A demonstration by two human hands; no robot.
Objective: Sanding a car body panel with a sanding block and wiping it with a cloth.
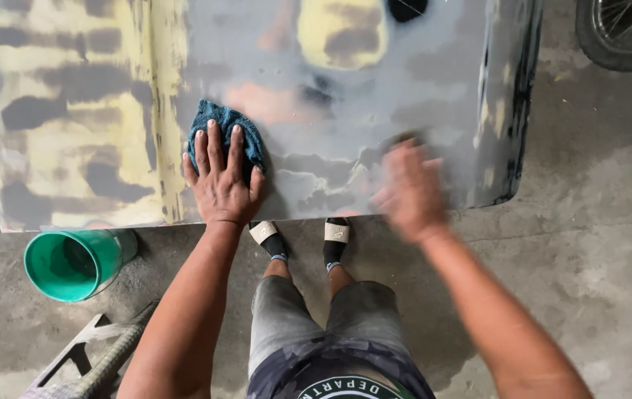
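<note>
My left hand (pixel 221 177) lies flat, fingers spread, pressing a blue cloth (pixel 227 133) onto the sanded car panel (pixel 331 111) near its front edge; my palm hides much of the cloth. My right hand (pixel 410 192) is a blur over the panel's front right corner, so I cannot tell its grip. A green bucket (pixel 76 262) stands under the front left edge.

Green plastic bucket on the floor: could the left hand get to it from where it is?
Probably yes: the left hand rests on a blue cloth, and the green plastic bucket sits lower left with nothing between.
</note>
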